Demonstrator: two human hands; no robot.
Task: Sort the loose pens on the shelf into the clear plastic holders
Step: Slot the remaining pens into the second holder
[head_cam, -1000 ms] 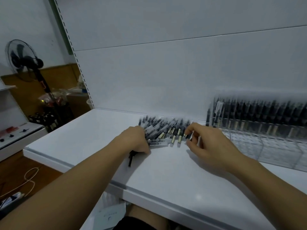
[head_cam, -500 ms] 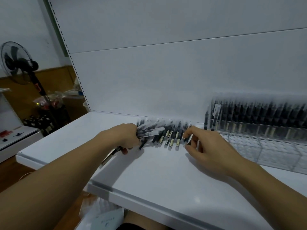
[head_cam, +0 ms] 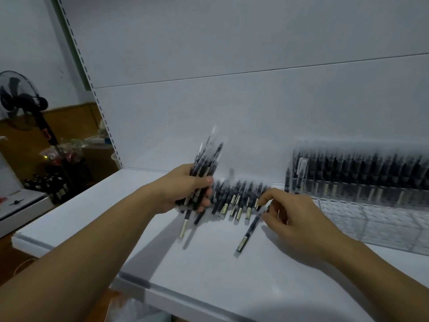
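Observation:
My left hand (head_cam: pixel 185 189) is raised above the white shelf (head_cam: pixel 209 263) and grips a bunch of dark pens (head_cam: pixel 207 159) that stand upright and fan out above my fist. Below and to its right, a pile of loose pens (head_cam: pixel 236 198) lies against the back panel. My right hand (head_cam: pixel 290 217) rests on the shelf at the pile's right end, its fingertips pinching one dark pen (head_cam: pixel 249 231) that lies slanted toward me. The clear plastic holders (head_cam: pixel 371 217) stand at the right; the back row (head_cam: pixel 362 175) is full of upright pens.
The shelf's front edge (head_cam: pixel 162 289) runs diagonally below my arms. A standing fan (head_cam: pixel 21 101) and cluttered goods (head_cam: pixel 58 173) sit on the left beyond the shelf. A white box (head_cam: pixel 21 205) is at the far left.
My left hand has lifted a bunch of pens off the pile and turned them upright. My right hand has shifted slightly and pinched a single pen at the pile's right end.

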